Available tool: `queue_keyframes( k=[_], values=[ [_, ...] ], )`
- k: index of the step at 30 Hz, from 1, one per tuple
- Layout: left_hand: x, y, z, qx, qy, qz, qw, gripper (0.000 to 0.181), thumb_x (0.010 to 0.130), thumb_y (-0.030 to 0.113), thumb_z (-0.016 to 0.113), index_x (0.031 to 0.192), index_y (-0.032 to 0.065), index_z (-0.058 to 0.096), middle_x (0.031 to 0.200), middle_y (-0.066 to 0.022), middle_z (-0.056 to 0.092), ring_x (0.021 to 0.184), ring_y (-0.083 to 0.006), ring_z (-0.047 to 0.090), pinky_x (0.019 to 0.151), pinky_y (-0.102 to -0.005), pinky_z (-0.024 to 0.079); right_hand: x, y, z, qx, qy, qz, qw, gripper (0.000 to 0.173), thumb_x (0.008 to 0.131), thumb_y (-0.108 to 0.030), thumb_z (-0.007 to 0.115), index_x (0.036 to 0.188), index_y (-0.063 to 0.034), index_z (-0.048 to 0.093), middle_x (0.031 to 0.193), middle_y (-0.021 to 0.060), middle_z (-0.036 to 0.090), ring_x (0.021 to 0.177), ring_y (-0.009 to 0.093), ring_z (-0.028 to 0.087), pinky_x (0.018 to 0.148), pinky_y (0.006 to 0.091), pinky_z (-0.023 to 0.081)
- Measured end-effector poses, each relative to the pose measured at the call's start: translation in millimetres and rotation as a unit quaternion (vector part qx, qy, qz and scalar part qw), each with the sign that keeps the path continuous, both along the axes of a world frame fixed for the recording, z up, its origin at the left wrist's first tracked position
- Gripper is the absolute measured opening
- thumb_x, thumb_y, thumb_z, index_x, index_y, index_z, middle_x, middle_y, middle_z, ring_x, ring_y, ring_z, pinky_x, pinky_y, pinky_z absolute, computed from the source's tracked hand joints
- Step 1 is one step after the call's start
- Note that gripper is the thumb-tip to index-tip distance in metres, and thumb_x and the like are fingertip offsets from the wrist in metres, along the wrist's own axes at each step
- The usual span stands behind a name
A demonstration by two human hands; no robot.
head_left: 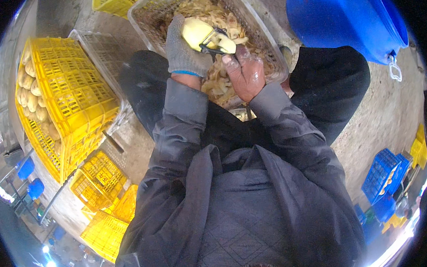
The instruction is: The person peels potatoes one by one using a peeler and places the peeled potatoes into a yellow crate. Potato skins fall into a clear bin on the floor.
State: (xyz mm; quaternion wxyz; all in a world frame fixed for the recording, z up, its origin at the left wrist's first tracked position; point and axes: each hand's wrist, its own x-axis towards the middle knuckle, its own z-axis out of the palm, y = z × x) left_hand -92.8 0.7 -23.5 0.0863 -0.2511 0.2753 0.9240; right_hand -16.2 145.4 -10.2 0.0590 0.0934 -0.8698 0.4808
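My left hand, in a grey knit glove with a blue cuff edge, grips an oblong piece of pale-yellow produce with smooth, bare flesh. My bare, wet right hand holds a dark-framed peeler, whose handle is mostly hidden by the fingers. The peeler's head lies against the produce, and a strip of peel curls out over it. Both hands are above a translucent plastic crate, between my knees, with a heap of peelings inside.
On the left a tilted yellow crate holds many oblong pale items, beside a clear crate. More yellow crates stand behind it. A blue plastic barrel is close at the right, with blue crates farther back.
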Motion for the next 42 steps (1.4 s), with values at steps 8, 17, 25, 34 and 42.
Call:
queue_keyframes(
  k=[8,17,25,34,42],
  values=[
    [5,4,-15,-0.168,0.104,0.037,0.98,0.021,0.09,0.029,0.049,0.096,0.0092,0.055,0.089,-0.0075,0.061,0.082,-0.0208,0.061,0.072,-0.0356,0.052,2,-2,-14,0.019,-0.006,-0.003,1.0,0.034,0.089,-0.027,0.051,0.101,0.0043,0.055,0.074,0.0265,0.057,0.071,0.045,0.056,0.061,0.0455,0.043],
    [5,-19,-27,-0.054,0.081,-0.014,0.995,0.033,0.079,0.04,0.057,0.096,0.0119,0.054,0.088,-0.0079,0.059,0.084,-0.0281,0.058,0.075,-0.0488,0.049,16,17,-24,0.037,-0.084,0.033,0.995,0.038,0.089,-0.031,0.049,0.109,0.0018,0.055,0.078,0.0271,0.058,0.077,0.045,0.057,0.066,0.0467,0.045],
    [11,-15,37,-0.026,0.091,0.035,0.995,0.032,0.077,0.029,0.064,0.097,0.0068,0.054,0.087,-0.0113,0.062,0.087,-0.0258,0.06,0.072,-0.0388,0.052,14,22,-20,0.063,-0.064,-0.025,0.996,0.031,0.088,-0.025,0.054,0.095,0.0042,0.057,0.077,0.0268,0.057,0.077,0.046,0.057,0.062,0.0431,0.044],
    [7,-18,6,-0.085,0.111,0.042,0.989,0.021,0.087,0.026,0.055,0.099,0.0092,0.055,0.087,-0.0067,0.06,0.08,-0.0211,0.061,0.07,-0.0346,0.052,13,-10,9,0.11,0.023,-0.011,0.994,0.041,0.083,-0.037,0.056,0.106,-0.003,0.06,0.093,0.0191,0.063,0.082,0.034,0.062,0.074,0.0422,0.049],
    [4,-28,6,0.046,0.066,0.059,0.995,0.032,0.083,0.039,0.057,0.1,0.0122,0.055,0.093,-0.0075,0.06,0.089,-0.0269,0.057,0.077,-0.0449,0.049,24,9,-27,0.119,-0.111,0.045,0.986,0.031,0.083,-0.032,0.056,0.093,-0.0023,0.056,0.086,0.0239,0.061,0.079,0.039,0.061,0.068,0.0465,0.048]
  ],
)
